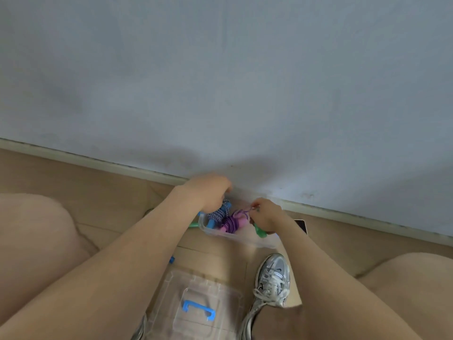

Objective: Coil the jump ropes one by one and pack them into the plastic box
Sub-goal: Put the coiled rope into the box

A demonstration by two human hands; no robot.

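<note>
At centre frame, by the wall, the clear plastic box [247, 240] holds two braided coils, a blue-and-white rope [217, 214] and a purple rope [231, 224]. The left hand [208, 192] rests on the blue one, likely to keep it from springing loose; its fingers are hidden, so I cannot tell its grip. The right hand [266, 214] curls round a smooth green handle [260, 232].

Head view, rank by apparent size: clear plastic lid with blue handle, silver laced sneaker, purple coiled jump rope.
clear plastic lid
silver laced sneaker
purple coiled jump rope (farther away, so true size unsure)
</note>
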